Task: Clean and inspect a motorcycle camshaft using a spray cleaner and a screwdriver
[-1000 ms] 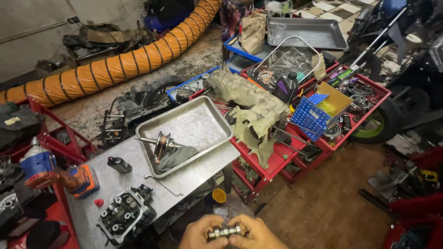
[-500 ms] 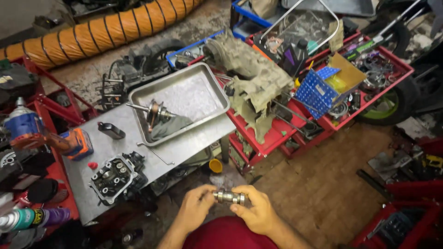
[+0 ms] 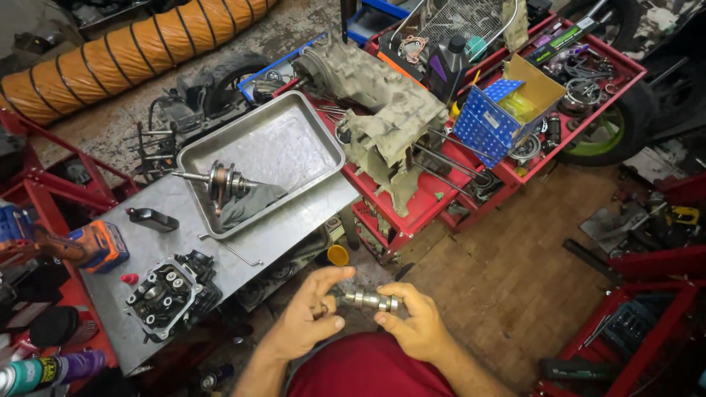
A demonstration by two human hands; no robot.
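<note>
My left hand (image 3: 312, 312) and my right hand (image 3: 413, 323) hold a short metal shaft with lobes and a bearing (image 3: 371, 300) between them, low in the head view, above my red-clad knee. My left fingers pinch its left end; my right fingers grip its right end. Ahead on a steel table (image 3: 290, 228) stands a metal tray (image 3: 283, 151) holding a crankshaft (image 3: 220, 180) on a grey rag. A black cylinder head (image 3: 169, 294) sits at the table's near left corner.
A grimy engine case (image 3: 390, 117) lies on a red tool cart (image 3: 430, 198), beside a blue perforated box (image 3: 489, 117) and loose parts. An orange duct hose (image 3: 125, 51) runs along the floor at the back. A green-rimmed wheel (image 3: 610, 136) is at the right.
The view has tilted down and closer. My hands, still holding the shaft, now sit higher in view, and my left thumb has lifted off the part.
</note>
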